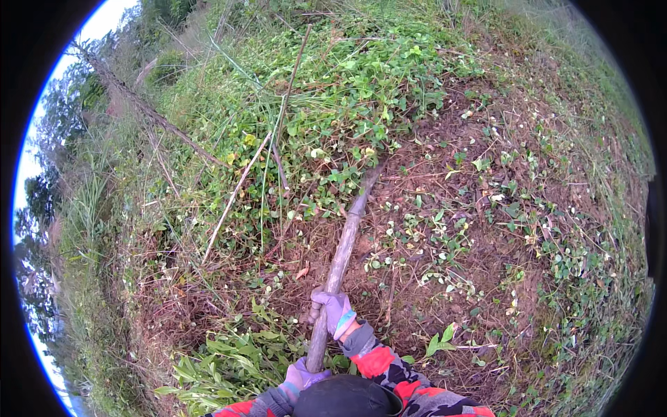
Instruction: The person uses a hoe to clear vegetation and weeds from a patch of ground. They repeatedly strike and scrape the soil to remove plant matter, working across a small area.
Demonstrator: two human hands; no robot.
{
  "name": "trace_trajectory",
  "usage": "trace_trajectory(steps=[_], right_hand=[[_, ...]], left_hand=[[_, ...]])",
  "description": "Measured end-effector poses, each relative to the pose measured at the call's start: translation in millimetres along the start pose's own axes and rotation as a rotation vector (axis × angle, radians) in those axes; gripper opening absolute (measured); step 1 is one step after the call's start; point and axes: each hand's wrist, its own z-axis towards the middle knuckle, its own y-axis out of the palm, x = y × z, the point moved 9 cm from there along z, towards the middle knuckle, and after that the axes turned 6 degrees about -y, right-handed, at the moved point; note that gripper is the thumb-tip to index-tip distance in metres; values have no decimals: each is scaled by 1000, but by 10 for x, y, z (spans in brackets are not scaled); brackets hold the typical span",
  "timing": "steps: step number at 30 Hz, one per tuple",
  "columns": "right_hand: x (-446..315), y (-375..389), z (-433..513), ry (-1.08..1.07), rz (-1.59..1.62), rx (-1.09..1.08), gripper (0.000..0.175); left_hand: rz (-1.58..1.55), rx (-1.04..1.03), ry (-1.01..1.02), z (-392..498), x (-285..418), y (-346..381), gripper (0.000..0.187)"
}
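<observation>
A long wooden shaft (344, 250) of a hand tool runs from the bottom middle up to the edge of the green growth. Its far end narrows into a greyish socket (370, 180); whatever head it carries is hidden among stems and leaves. My right hand (333, 311), in a lavender glove, is wrapped around the lower shaft. Below it, near the butt of the handle, my left hand (302, 374) wears a matching glove and grips the same shaft. A dark rounded thing (341, 397) at the bottom edge partly covers that left hand.
Dense leafy creepers (365, 94) cover the slope ahead. Brown soil with cut stems and scattered leaves (443, 250) lies to the right. A thin pale stick (237, 195), a tall dry stalk (294, 78) and a leaning dead branch (151, 112) stand left. A leafy plant (234, 359) grows by my left hand.
</observation>
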Motion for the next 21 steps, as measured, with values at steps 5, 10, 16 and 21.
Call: trace_trajectory(steps=[5,10,16,21], right_hand=[[-561,-578,-365,-286,60,201,13],[-1876,-674,-489,-653,272,308,10],[-1937,-272,286,-522,41,264,4],[-274,647,753,27,-397,-12,11]], left_hand=[[326,-263,182,185,501,260,47],[760,-366,486,181,2239,289,52],[198,-298,363,362,2113,55,45],[-693,-195,13,-48,821,-132,34]])
